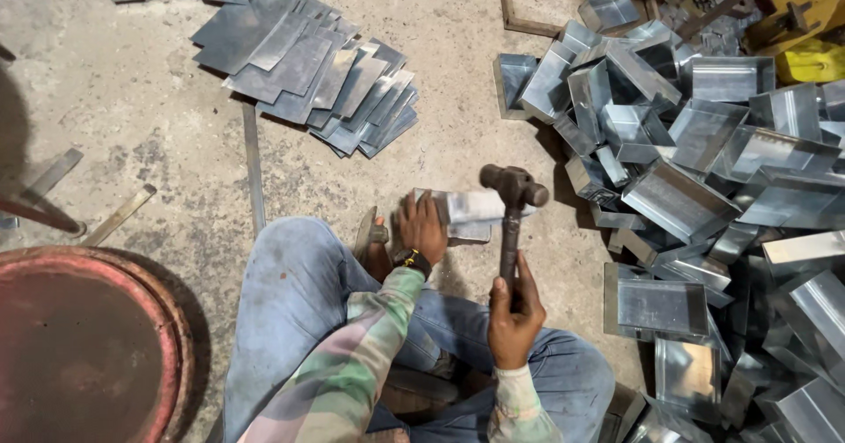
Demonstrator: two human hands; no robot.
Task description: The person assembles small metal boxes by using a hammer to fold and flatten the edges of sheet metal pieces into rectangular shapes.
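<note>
Hammer (513, 198) in the right hand (514, 315), its dark handle gripped low with the fingers wrapped shut around it and the head raised just above a small sheet-metal piece (466, 210) on the concrete floor (150, 117). The left hand (421, 229) lies flat on that piece's near end, fingers spread and pressing down; the far end is smeared with glare, so its exact shape is hard to make out (whether it is folded or flat cannot be told). The two hands sit close but apart.

Blue-trousered knees frame the work, and a foot beside the left hand is mostly hidden behind the wrist. Up the floor lies a fanned stack of flat metal sheets (308, 69). To the right, a big jumbled pile of folded metal trays (704, 152) runs out of the frame at the right and bottom edges. A round rusty red rim (172, 337) is cut off at the lower left, and a yellow object (810, 60) shows only partly at the upper right.
</note>
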